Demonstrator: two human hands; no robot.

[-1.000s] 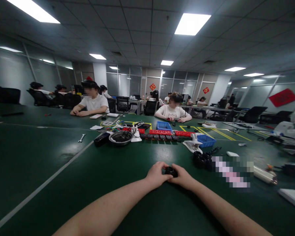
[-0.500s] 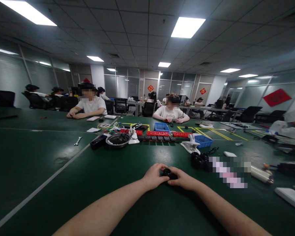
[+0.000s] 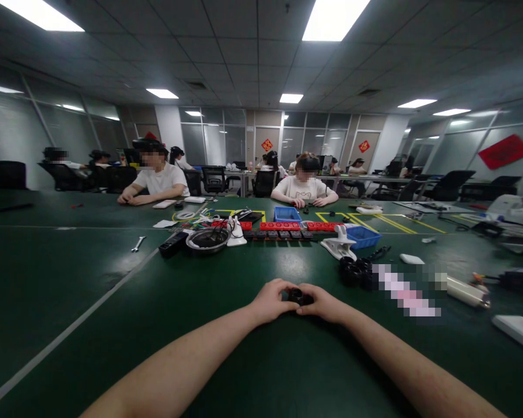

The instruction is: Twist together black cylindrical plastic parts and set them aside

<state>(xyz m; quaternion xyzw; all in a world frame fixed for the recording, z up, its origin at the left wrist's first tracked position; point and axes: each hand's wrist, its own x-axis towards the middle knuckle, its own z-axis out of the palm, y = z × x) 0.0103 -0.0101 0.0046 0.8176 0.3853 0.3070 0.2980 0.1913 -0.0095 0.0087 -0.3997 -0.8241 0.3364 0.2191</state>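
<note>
Between my hands is a small black round part [image 3: 296, 295] with a ring-like top, low over the green table [image 3: 226, 366]. My left hand [image 3: 271, 302] curls round its left side, thumb in front and fingers behind. From the right, my right hand [image 3: 321, 303] closes on the same part, its thumb near the left thumb. The fingers hide much of the part, so its exact kind does not show. Farther right lie several black ring-shaped parts [image 3: 352, 270] in a cluster, apart from my hands.
Ahead stand a white clamp-like base [image 3: 340, 244], a blue bin [image 3: 362, 237], a red strip of blocks [image 3: 280, 226] and a round metal-rimmed pan [image 3: 208, 240]. A wrench [image 3: 138, 244] lies left. On the right are a cream cylinder [image 3: 466, 291] and a white box [image 3: 518, 332]. Two people sit opposite.
The whole view has tilted slightly, so table things sit a little higher in the picture. Both hands stay on the black part, with only a slight shift of the fingers.
</note>
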